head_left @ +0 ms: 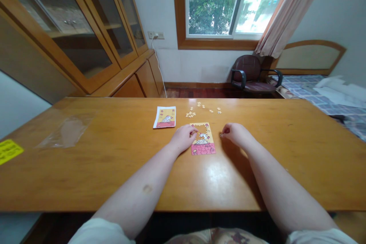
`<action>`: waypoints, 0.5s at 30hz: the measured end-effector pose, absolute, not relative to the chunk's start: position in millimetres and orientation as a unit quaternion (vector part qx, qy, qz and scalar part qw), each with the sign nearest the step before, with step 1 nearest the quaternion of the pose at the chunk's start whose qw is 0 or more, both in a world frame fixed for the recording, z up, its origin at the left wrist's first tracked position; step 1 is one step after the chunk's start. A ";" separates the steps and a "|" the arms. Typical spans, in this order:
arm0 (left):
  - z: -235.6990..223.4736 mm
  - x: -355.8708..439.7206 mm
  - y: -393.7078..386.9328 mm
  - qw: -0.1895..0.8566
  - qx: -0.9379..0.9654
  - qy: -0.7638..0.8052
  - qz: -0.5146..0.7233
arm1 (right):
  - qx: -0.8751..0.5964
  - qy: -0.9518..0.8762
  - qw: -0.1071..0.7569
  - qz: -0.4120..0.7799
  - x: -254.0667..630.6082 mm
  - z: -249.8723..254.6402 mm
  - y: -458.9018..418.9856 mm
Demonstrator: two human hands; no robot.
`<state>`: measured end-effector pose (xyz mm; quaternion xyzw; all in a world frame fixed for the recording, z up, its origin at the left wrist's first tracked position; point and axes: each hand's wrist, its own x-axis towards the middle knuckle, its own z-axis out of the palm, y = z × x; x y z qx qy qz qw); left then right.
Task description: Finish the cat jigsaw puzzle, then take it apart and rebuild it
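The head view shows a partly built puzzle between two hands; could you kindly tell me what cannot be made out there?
All in the head view:
Puzzle: part of its left edge, hidden by the left hand.
Small item: its print, mostly covered by the right hand.
Loose pieces: any markings, too small.
Yellow sheet: cut off by the left edge, its print blurred.

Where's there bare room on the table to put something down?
Between the bag and the picture, or on the table to the right of the right hand. It's crowded in the middle: the left hand is at the puzzle, with loose pieces just beyond.
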<state>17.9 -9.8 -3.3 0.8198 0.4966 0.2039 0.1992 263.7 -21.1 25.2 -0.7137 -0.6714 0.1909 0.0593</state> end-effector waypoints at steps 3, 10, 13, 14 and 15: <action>-3.3 18.3 -9.7 0.201 0.815 0.503 0.207 | -0.670 -0.682 0.120 0.268 245.6 28.9 -31.5; -2.0 18.5 -10.5 0.203 0.812 0.506 0.210 | -0.619 -0.680 0.143 0.366 209.3 19.8 -48.0; -2.2 18.8 -10.3 0.202 0.811 0.508 0.210 | -0.613 -0.690 0.137 0.359 207.4 13.4 -48.3; -2.2 18.9 -10.2 0.202 0.811 0.507 0.210 | -0.613 -0.694 0.134 0.352 207.3 11.9 -48.1; -2.2 19.0 -10.1 0.202 0.811 0.507 0.209 | -0.614 -0.699 0.131 0.343 207.0 10.7 -48.0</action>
